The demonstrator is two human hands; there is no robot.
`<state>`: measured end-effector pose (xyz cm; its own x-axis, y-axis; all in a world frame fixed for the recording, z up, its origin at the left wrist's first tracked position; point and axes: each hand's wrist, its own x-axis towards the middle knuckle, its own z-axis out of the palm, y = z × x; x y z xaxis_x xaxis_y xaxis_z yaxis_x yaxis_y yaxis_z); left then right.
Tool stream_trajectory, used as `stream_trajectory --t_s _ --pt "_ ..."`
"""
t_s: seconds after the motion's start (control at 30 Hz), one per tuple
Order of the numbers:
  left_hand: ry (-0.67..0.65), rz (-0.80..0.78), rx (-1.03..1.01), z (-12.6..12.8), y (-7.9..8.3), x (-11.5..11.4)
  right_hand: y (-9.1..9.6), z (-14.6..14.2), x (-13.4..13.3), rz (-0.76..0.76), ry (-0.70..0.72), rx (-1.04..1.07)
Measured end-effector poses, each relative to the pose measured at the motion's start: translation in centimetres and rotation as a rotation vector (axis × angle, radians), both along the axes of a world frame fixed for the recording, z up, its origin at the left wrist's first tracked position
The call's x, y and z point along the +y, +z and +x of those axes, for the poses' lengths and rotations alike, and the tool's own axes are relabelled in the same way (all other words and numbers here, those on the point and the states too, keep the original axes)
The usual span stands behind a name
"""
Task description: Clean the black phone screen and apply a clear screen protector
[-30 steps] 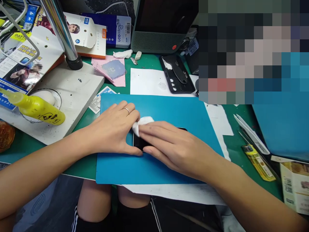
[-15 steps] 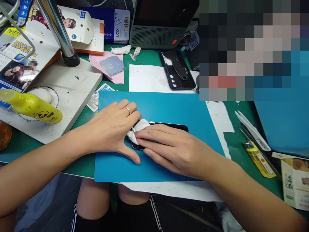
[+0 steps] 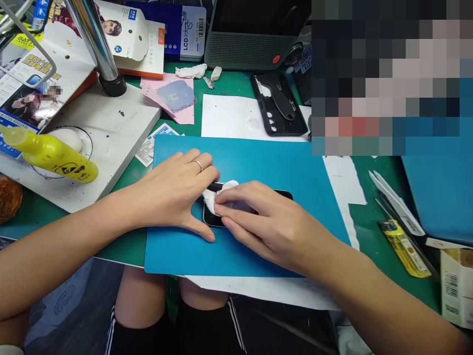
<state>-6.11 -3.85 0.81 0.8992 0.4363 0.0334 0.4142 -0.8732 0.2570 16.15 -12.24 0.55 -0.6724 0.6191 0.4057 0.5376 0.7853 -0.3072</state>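
Your knees [image 3: 141, 298] are below the near edge of the mat [image 3: 177, 254], and a sheet [image 3: 266, 292] sticks out from under that edge. Your right hand [image 3: 268, 217] comes in over the mat from its right side, the fingers drawn in to the thumb, pinching a white cloth [image 3: 210, 201] against the phone [image 3: 212, 218]. Your left hand [image 3: 177, 190] comes in over the mat's left side, palm down and partly open, thumb spread well away from the fingers. Its fingers curl down by the cloth; you can't tell here whether their tips touch it or the phone. The phone lies flat around the middle of the mat, mostly hidden by your right hand. Right of the mat are a yellow pack [image 3: 404, 249] and tweezers [image 3: 395, 202]. Left of it, a yellow bottle [image 3: 61, 157] lies on a white base [image 3: 118, 130]. Just beyond the mat's far edge, a black case [image 3: 279, 106] rests on white paper [image 3: 229, 116]; farther beyond stands a screen [image 3: 251, 49].
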Motion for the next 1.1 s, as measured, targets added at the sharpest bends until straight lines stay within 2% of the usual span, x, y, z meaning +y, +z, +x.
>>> stream_trajectory --t_s 0.13,0.23,0.37,0.47,0.6,0.73,0.87,1.1 --pt "0.002 -0.019 -0.008 0.15 0.01 -0.06 0.08 -0.15 0.07 -0.028 0.037 0.01" --pt "0.005 -0.011 -0.01 0.18 -0.03 -0.06 0.07 -0.22 0.1 -0.008 -0.01 0.021" --pt "0.01 -0.007 -0.008 0.16 -0.03 -0.05 -0.05 -0.06 0.13 -0.06 0.044 0.042" --pt "0.004 -0.001 -0.008 0.16 -0.08 -0.04 -0.14 0.04 0.18 -0.045 -0.004 0.036" --pt "0.006 -0.01 -0.019 0.15 -0.28 0.0 -0.17 0.15 0.14 -0.079 0.055 0.052" --pt "0.005 -0.006 -0.024 0.1 -0.42 0.03 -0.07 0.26 0.1 -0.07 0.014 0.039" --pt "0.001 -0.024 -0.025 0.11 -0.35 -0.01 0.08 0.23 0.08 -0.098 0.058 0.051" --pt "0.013 -0.023 -0.004 0.23 -0.21 -0.04 0.3 0.09 0.02 -0.069 -0.017 0.029"
